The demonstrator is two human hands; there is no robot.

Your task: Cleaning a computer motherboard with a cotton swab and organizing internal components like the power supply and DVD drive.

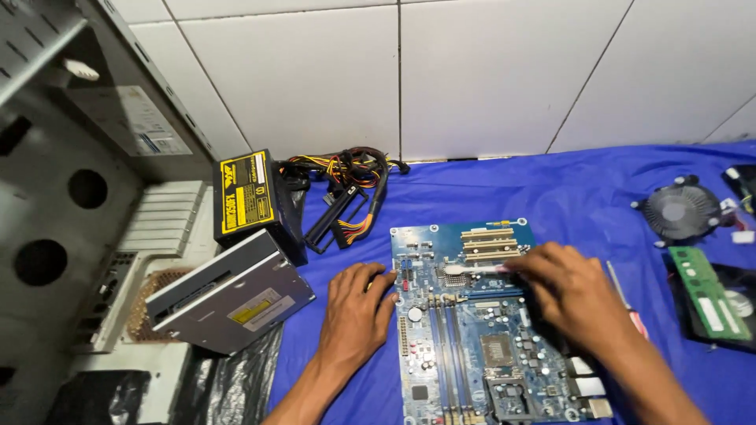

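— Motherboard (472,330) position?

— It lay flat on the blue cloth (551,189), between my hands. My left hand (356,311) rested open, fingertips touching its left edge.

— And the right?

— My right hand (571,293) was pinched around a white brush (472,269), held over the slots. A screwdriver (626,297) lay just beside it; an optical drive (228,295) sat to the left.

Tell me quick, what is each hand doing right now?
Left hand: open, fingers resting on the left edge of the blue motherboard, holding nothing.
Right hand: closed on a small white brush over the board.
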